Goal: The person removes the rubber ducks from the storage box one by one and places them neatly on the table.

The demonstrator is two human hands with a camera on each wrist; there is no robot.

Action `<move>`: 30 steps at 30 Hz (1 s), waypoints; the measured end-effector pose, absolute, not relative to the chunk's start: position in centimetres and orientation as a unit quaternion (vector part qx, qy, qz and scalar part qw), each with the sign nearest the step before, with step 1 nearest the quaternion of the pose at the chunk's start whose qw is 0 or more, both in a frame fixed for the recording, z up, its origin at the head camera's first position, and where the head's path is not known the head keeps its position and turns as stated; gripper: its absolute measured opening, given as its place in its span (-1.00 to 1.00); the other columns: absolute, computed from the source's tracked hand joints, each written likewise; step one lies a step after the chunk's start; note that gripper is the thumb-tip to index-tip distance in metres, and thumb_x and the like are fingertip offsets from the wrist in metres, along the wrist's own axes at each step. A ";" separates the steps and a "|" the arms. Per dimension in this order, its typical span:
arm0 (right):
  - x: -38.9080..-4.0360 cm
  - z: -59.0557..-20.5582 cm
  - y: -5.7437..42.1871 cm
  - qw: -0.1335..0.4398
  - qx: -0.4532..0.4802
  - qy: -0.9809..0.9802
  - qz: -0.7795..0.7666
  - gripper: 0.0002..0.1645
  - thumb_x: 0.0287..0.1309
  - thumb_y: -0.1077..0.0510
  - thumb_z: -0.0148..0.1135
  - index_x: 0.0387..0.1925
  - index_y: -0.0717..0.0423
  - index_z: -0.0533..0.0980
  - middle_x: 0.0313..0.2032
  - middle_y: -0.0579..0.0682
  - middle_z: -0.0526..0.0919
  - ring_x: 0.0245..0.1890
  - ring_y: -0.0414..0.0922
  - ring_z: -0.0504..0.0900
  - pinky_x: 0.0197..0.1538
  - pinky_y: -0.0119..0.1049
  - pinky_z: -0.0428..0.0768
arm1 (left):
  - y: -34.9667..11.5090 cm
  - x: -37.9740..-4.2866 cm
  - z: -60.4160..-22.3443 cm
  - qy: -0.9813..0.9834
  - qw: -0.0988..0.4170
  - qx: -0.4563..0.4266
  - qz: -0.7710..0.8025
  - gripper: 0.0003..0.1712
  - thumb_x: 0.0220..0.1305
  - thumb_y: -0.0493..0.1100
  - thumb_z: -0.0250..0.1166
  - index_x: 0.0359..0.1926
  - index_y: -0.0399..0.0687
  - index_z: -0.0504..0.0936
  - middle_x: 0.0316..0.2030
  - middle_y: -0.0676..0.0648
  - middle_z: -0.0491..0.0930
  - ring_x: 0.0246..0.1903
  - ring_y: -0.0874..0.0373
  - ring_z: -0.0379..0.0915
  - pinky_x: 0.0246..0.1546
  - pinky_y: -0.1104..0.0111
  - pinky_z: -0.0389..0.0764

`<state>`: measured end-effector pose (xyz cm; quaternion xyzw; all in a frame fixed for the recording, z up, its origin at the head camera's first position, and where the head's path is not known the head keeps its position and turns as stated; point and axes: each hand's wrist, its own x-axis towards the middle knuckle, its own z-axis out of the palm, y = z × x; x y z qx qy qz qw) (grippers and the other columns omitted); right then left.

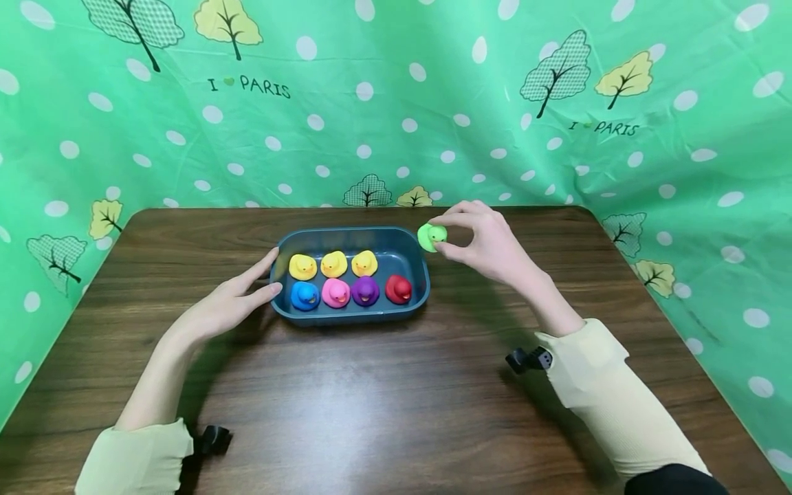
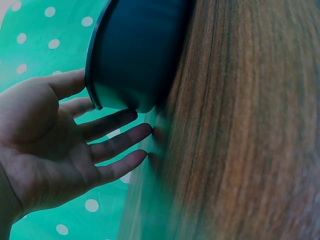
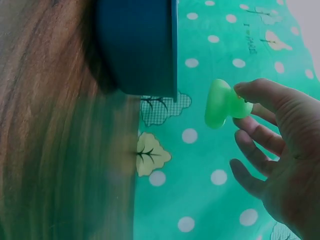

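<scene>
Close to me was the brown worktop (image 1: 322, 426), with my two pale sleeves (image 1: 139, 457) over it. My left hand (image 1: 223, 302) was at the left end of the blue tray (image 1: 346, 319); if it pushed too hard, the tray might slide. It held nothing: its fingers were straight and spread apart, and some touched the tray. Inside, the near row had a blue duck (image 1: 304, 297), a pink duck (image 1: 336, 294), a purple duck (image 1: 365, 292) and a red duck (image 1: 399, 290), and behind them sat three yellow ducks (image 1: 333, 264). A green duck (image 1: 427, 237) was up in the air, just beside the tray's far right corner. I thought it might slip if my pinch went weak, or bump the rim if I dipped too low. My right hand (image 1: 491, 240) was almost closed at the tips, with thumb and finger on that duck and the others loosely bent. Farthest off hung a green spotted cloth (image 1: 433, 103).
</scene>
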<state>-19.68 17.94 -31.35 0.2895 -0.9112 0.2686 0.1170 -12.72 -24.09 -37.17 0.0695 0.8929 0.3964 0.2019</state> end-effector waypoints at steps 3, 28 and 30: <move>-19.8 -31.6 18.5 0.122 0.284 -0.907 0.286 -0.59 0.09 0.18 0.55 0.03 0.00 0.75 -0.13 -0.04 0.74 -0.01 -0.05 0.63 -0.03 -0.17 0.52 | -24.1 -12.8 -37.1 0.895 0.201 0.072 0.393 -0.14 0.54 0.35 -0.01 0.63 0.55 -0.28 0.66 -0.20 -0.12 0.61 -0.39 -0.21 0.43 -0.45 0.04; -21.5 -35.0 20.6 0.066 0.247 -0.920 0.297 -0.54 0.12 0.21 0.53 0.10 0.03 0.72 -0.05 -0.01 0.71 0.06 0.02 0.66 0.04 -0.14 0.55 | -24.0 -12.5 -36.8 0.891 0.193 0.077 0.404 -0.16 0.56 0.30 0.00 0.63 0.55 -0.25 0.65 -0.19 -0.05 0.62 -0.32 -0.17 0.47 -0.38 0.05; -21.6 -35.2 20.7 0.059 0.245 -0.919 0.302 -0.53 0.13 0.21 0.52 0.11 0.04 0.71 -0.04 -0.01 0.71 0.07 0.04 0.66 0.07 -0.06 0.56 | -24.1 -12.5 -36.9 0.890 0.194 0.074 0.405 -0.16 0.56 0.32 -0.01 0.63 0.56 -0.25 0.65 -0.18 -0.05 0.62 -0.32 -0.18 0.47 -0.39 0.04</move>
